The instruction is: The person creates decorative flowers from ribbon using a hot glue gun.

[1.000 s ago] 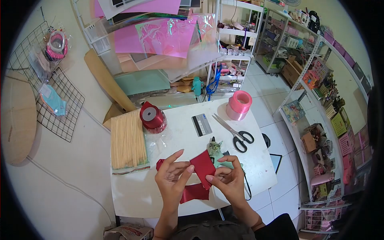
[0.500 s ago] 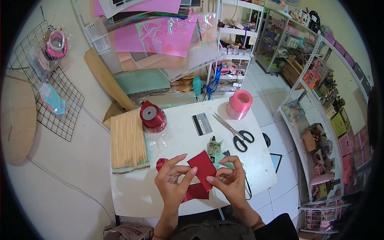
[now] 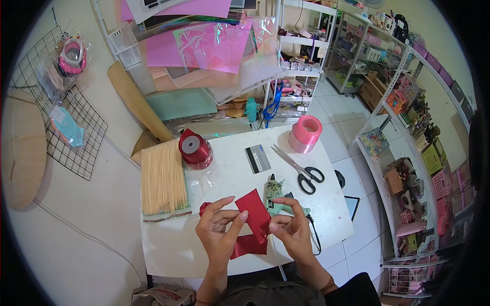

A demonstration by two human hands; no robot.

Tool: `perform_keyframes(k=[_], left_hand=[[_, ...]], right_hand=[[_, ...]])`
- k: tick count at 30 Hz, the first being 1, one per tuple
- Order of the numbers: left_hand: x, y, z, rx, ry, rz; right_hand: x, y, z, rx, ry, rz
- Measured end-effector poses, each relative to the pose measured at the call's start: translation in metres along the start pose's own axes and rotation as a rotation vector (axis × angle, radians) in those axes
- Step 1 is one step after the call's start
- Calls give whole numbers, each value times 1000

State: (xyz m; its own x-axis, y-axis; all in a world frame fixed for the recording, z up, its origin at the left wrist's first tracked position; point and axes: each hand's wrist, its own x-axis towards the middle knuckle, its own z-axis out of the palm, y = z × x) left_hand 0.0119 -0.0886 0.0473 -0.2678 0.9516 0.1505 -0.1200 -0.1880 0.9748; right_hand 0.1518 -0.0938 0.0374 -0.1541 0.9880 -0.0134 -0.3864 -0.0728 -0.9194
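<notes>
A piece of red ribbon (image 3: 252, 210) is held above the white table (image 3: 173, 250). My left hand (image 3: 219, 229) pinches its left edge between thumb and fingers. At the ribbon's lower right edge, my right hand (image 3: 292, 230) has thumb and fingertips closed on it. More red ribbon (image 3: 250, 246) lies on the table below the hands, and a bit of red shows behind my left fingers. Just beyond my right hand is a green glue gun (image 3: 275, 193), partly covered by the hand.
Black-handled scissors (image 3: 301, 168), a grey card (image 3: 258, 158) and pink ribbon rolls (image 3: 306, 133) lie toward the back. A red ribbon roll (image 3: 195, 149) stands beside a pack of wooden sticks (image 3: 164, 178) at the left. Shelves (image 3: 377, 158) stand to the right.
The held ribbon has tilted and shifted slightly left, showing more of its length. My right fingers have moved to its lower right edge, uncovering more of the glue gun and its cord.
</notes>
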Motion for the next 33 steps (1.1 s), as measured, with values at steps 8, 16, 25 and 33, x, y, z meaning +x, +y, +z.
perform_keyframes(k=[8, 16, 25, 33], left_hand=[[-2, -5, 2, -9, 62, 51], [-11, -8, 6, -12, 124, 138], [-14, -11, 6, -4, 152, 197], [-10, -9, 7, -30, 156, 116]], right_hand=[[2, 6, 8, 60, 62, -15], [1, 8, 9, 8, 79, -29], [0, 7, 13, 31, 104, -105], [-2, 7, 6, -45, 43, -73]])
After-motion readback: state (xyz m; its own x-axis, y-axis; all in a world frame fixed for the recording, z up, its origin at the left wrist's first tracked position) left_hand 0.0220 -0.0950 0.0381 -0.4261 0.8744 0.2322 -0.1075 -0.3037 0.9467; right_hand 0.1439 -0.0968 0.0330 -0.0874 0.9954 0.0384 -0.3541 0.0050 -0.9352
